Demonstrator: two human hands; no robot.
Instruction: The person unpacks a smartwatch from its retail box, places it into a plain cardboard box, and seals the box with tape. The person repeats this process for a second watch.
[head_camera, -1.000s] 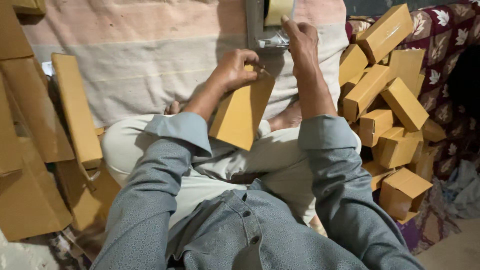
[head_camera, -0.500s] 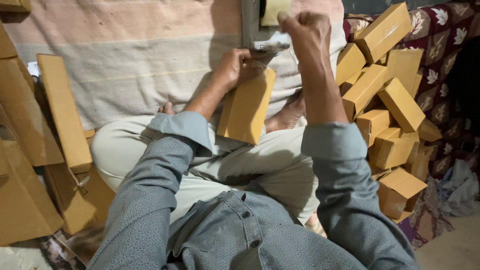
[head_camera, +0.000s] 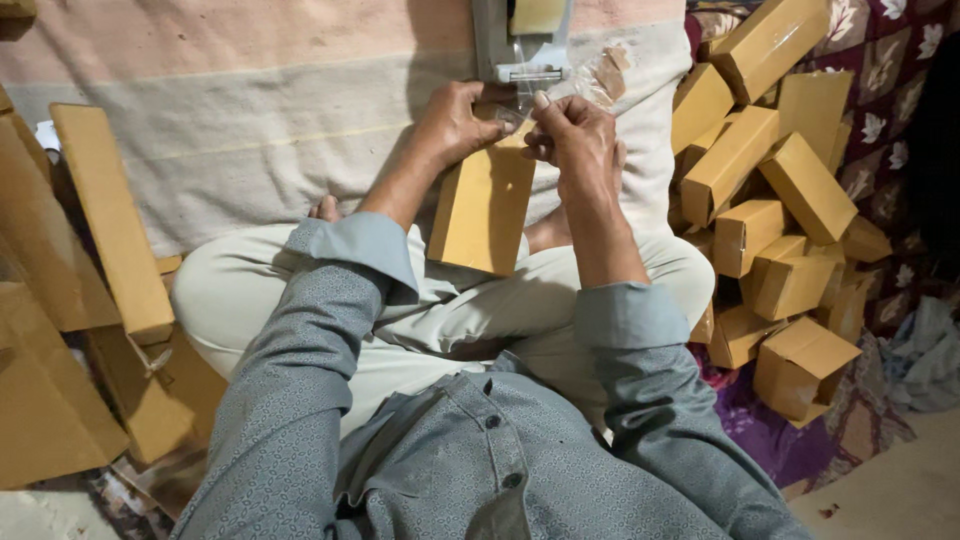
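Entry 1, step in hand: I read this as the taping stage on 1 small brown cardboard box (head_camera: 480, 205). The box stands on end above the lap, its top edge just below the grey tape dispenser (head_camera: 524, 40), which sits on the pale cloth (head_camera: 230, 130).

Entry 2, left hand (head_camera: 458, 122): closed around the box's upper end, thumb side toward the dispenser, forearm running up from the grey sleeve at a slant.

Entry 3, right hand (head_camera: 572, 138): fingers pinched shut on a strip of clear tape (head_camera: 520, 100) that runs down from the dispenser's cutter to the box top (the strip is glossy and hard to trace, so I cannot tell whether it already touches the cardboard). Wrist bent inward, elbow tucked.

Entry 4, next move, my judgement: the strip needs pressing flat over the box's closing flap and tearing clean at the cutter, with the left hand keeping the box steady.

Entry 5, surroundings: a heap of like boxes (head_camera: 770, 200) on the right; flattened cardboard blanks (head_camera: 110, 220) on the left.
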